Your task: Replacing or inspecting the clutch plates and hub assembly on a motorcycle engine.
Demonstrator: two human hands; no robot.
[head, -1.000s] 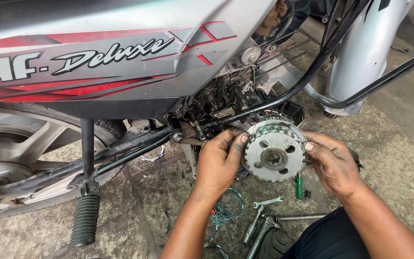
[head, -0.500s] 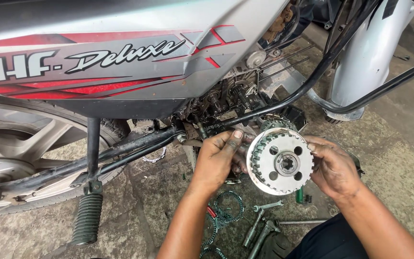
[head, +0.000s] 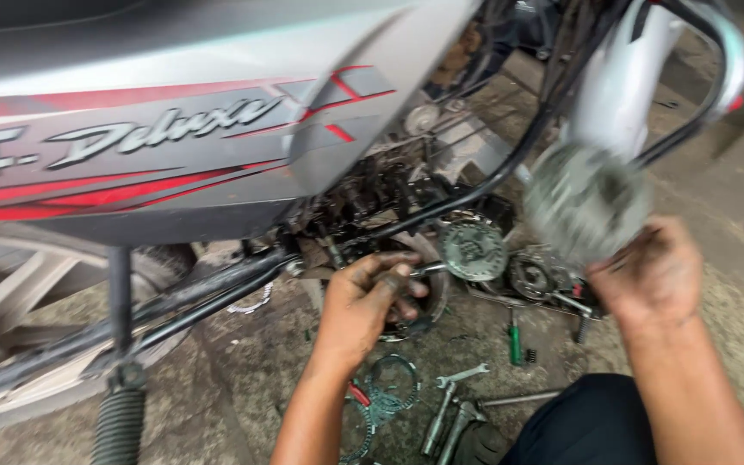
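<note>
I am holding the round toothed clutch part (head: 585, 202) in my right hand (head: 652, 274), already off the motorcycle engine (head: 372, 202), while my left hand (head: 370, 303) is gripping a small metal tool (head: 428, 269) at the opening, so refitting is still waiting

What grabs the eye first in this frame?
The silver motorcycle side panel with red stripes fills the upper left. At right, the right hand lifts a blurred round toothed metal part, while the left hand reaches into the open engine. Wrenches lie on the ground below.
</note>
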